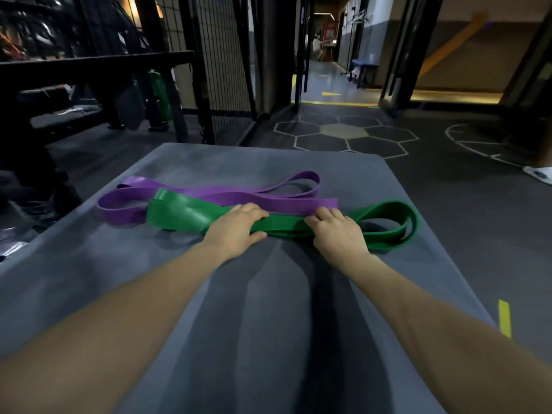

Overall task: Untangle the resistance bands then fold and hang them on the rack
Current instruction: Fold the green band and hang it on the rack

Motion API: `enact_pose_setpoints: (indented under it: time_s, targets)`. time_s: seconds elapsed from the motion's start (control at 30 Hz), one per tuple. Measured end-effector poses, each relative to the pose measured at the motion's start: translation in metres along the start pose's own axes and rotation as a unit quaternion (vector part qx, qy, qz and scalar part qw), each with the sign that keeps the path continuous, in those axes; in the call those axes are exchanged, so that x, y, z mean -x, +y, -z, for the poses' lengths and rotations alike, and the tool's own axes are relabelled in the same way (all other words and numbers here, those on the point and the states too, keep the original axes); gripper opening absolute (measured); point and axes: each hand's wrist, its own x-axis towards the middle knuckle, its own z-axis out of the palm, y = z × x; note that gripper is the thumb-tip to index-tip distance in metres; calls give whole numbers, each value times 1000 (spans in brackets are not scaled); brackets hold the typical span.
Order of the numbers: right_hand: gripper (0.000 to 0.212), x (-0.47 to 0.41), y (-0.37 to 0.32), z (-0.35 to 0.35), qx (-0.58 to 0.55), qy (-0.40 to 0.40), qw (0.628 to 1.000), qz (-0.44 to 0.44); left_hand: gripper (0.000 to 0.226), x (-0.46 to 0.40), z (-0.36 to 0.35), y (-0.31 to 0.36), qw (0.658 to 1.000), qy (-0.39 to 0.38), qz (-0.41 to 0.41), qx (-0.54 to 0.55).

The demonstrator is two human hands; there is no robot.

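green band (185, 215): lies flat on the grey mat (89, 264), running from left to right, in front of the purple band; its left end is a wide folded loop, its right end opens into a loop near the right edge of the mat.
purple band (209, 194): lies just behind the green band, also left to right, in long flat loops; the left fold of the green band lies over part of it, so the two bands touch there.
left hand (236, 230): rests on the middle of the green band, palm down, fingers curled over the far edge and thumb along the near edge, so the band is pinched between them.
right hand (337, 231): sits on the green band a little to the right of the left hand, fingers bent and closed on the layers of the band; the knuckles are close to the end of the purple band.
grey mat: carries both bands and both forearms, with a dark floor with hexagon lines around it.
black rack (98, 62): stands behind the mat on the left, well apart from the bands.
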Motion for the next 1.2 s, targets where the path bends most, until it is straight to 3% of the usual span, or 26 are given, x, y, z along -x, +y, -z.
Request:
enact_pose_setpoints:
  time_s: [0.17,0.3,0.4,0.47,0.7,0.8,0.9,1.07,1.2]
  targets:
    - [40,2,9,-4,10,-27,999,28,43,-7,4,-4,979,-25,-91,-179]
    - [33,0,5,-5,55,-33,997,30,17,-6,3,-5,938,7,-177,-298]
    - [20,-3,-3,-3,120,-1,992,27,38,-8,6,-6,935,19,-190,-299]
    - [17,-7,-5,0,103,-27,994,34,31,-7,8,-3,950,2,-158,-269]
    - [36,-16,-4,-2,108,47,991,62,44,-9,4,-1,976,-45,-85,-194]
    - [30,-13,-2,6,124,43,988,78,47,-4,5,-8,980,-27,-104,-170]
    - [18,-9,3,4,128,61,986,89,44,-1,7,-6,971,-14,-111,-212]
    - [30,17,0,14,119,92,981,121,23,16,16,6,944,24,-187,-272]
    - [32,50,-17,28,110,103,978,147,37,54,35,10,928,26,-242,-283]
